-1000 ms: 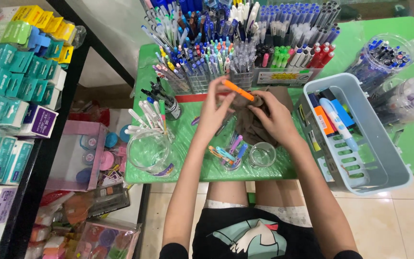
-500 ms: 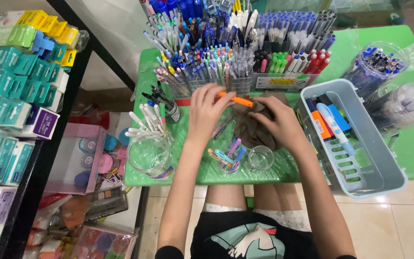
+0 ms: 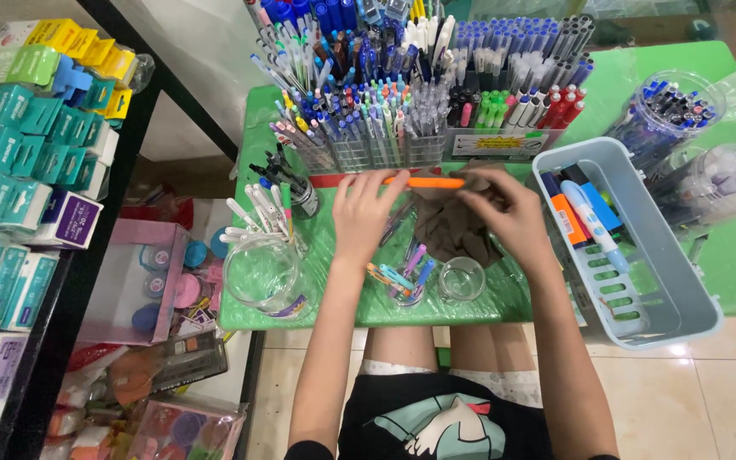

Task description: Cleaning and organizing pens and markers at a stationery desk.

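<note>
The fingers [image 3: 385, 189] of the left hand [image 3: 361, 217] are pinching one end of a slim orange plastic pen [image 3: 426, 181], and the fingers [image 3: 475, 182] of the right hand [image 3: 504, 213] are closing around its other end, so the pen is lying level between the two hands, just above the green tabletop [image 3: 726, 255]. Under the right hand a crumpled brown cloth [image 3: 453, 228] is resting on the tabletop. Just in front of the hands, nearer the person, a small clear glass cup [image 3: 462, 278] is standing beside a low clear cup of coloured pens [image 3: 402, 279]. Left of the left hand a large clear round plastic jar [image 3: 261, 274] is sitting near the tabletop's edge. Beyond the pen, clear compartment racks packed with upright pens and markers [image 3: 419, 94] are filling the far side. To the right a grey-blue slotted plastic basket [image 3: 683, 298] is holding an orange marker, a blue marker and a white-and-blue pen. Further right a clear tub of blue pens [image 3: 670, 106] is standing. At the far left, teal and yellow boxes [image 3: 27, 128] are stacked on a dark shelf.
</note>
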